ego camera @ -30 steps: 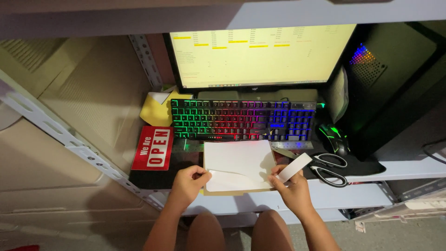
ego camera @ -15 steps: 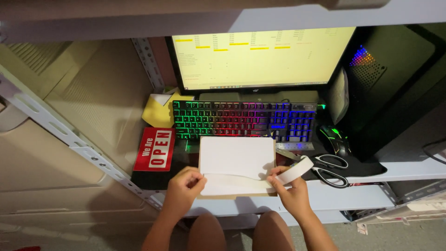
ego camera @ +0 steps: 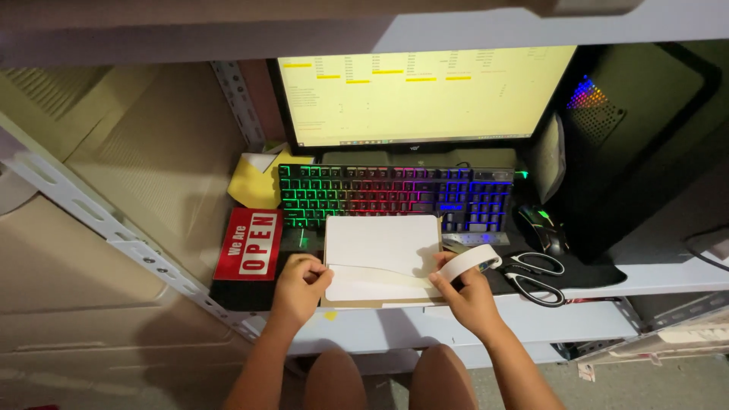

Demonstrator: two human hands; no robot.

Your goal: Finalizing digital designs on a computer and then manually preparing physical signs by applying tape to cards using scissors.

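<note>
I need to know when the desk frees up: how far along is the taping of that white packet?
Done: one strip of tape already spans the white packet. In hand: the left hand pins the strip's end at the left edge, while the right hand holds the tape roll at the right edge. Left: the strip is uncut from the roll, and the scissors lie untouched.

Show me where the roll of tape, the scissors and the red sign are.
roll of tape (ego camera: 472, 263), head view, on its outer white band.
scissors (ego camera: 536, 275), head view, where the handles meet the blades.
red sign (ego camera: 250, 244), head view, on its middle.
</note>
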